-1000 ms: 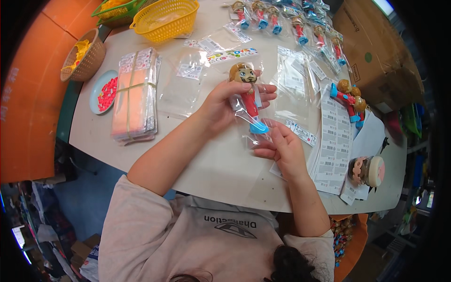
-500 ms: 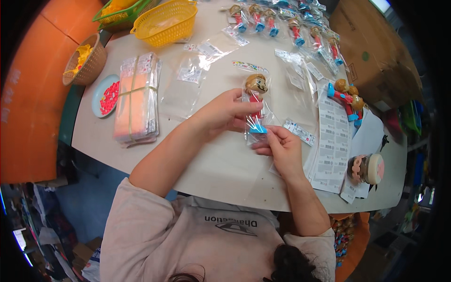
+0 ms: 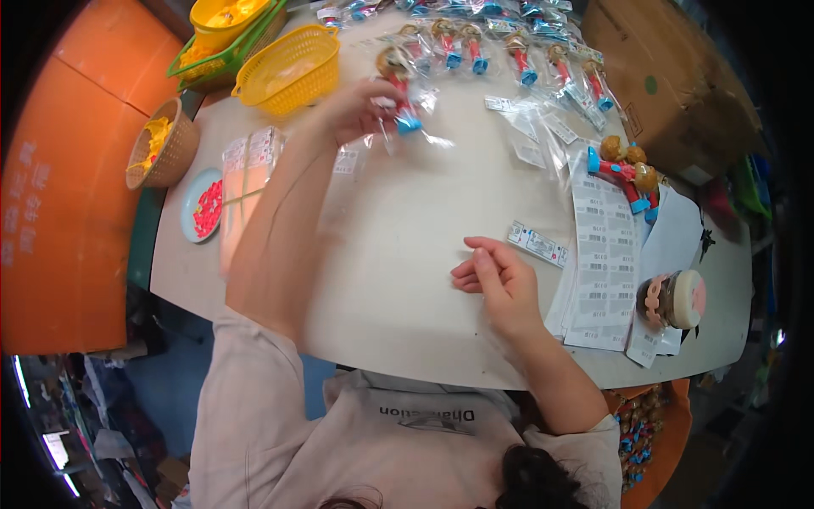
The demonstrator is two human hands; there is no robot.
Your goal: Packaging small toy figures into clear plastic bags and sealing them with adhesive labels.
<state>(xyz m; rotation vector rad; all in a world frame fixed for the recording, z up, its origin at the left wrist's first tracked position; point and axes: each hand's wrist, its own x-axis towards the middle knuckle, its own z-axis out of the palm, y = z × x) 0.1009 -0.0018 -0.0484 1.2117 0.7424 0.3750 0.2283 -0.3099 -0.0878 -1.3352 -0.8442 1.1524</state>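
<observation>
My left hand (image 3: 363, 112), blurred by motion, reaches to the far middle of the table. Its fingers are closed on a figurine in a clear bag (image 3: 408, 120), with a brown head, red body and blue base. My right hand (image 3: 498, 284) hovers over the near middle with nothing in it, its fingers loosely bent and a little apart. By it lies a small printed card (image 3: 538, 243). Several similar bagged figurines (image 3: 520, 64) are laid in rows at the far side. Loose unbagged figurines (image 3: 623, 170) lie at the right on label sheets (image 3: 604, 254).
Partly behind my left forearm is a tied stack of packaging (image 3: 246, 165). A dish of red pieces (image 3: 206, 206), a tan basket (image 3: 174, 153) and a yellow basket (image 3: 288, 72) stand at left. A jar (image 3: 674, 299) and a cardboard box (image 3: 670, 93) are at right.
My left hand has carried the bagged figurine from the table's middle to the far left. My right hand has let go of its base and stays near the same place.
</observation>
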